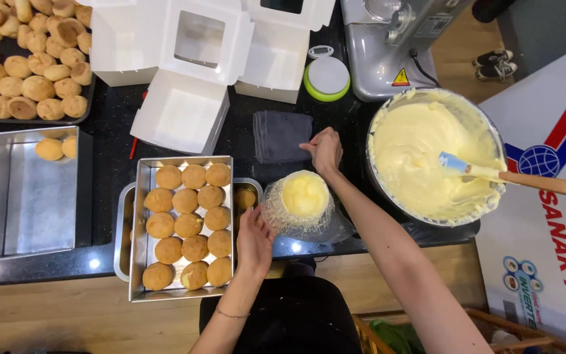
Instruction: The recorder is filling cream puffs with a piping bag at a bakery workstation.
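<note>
Cream fills the piping bag (pixel 304 200) that stands between the two hands on the black table (pixel 109 118), its clear plastic folded down around a pale yellow mound. The left hand (pixel 255 241) lies open with its palm against the near-left side of the bag, fingers spread and not closed on it. The right hand (pixel 324 149) rests on the far rim of the bag, fingers curled down over the plastic; whether it pinches the plastic I cannot tell. Just left of the left hand sits a square metal tray (pixel 140 229) packed with rows of golden puff buns (pixel 188 224), stacked over a second tray. To the right of the right forearm stands a large steel mixing bowl (pixel 486 131) full of the same yellow cream, with a spatula (pixel 492 173) lying in it, its wooden handle sticking out to the right. Beyond the right hand lie a folded grey cloth (pixel 282 134), a round green kitchen scale (pixel 327 77) and open white cake boxes (pixel 185 105). Far left are a nearly bare deep pan (pixel 27 196) with two buns and a dark tray heaped with more.
</note>
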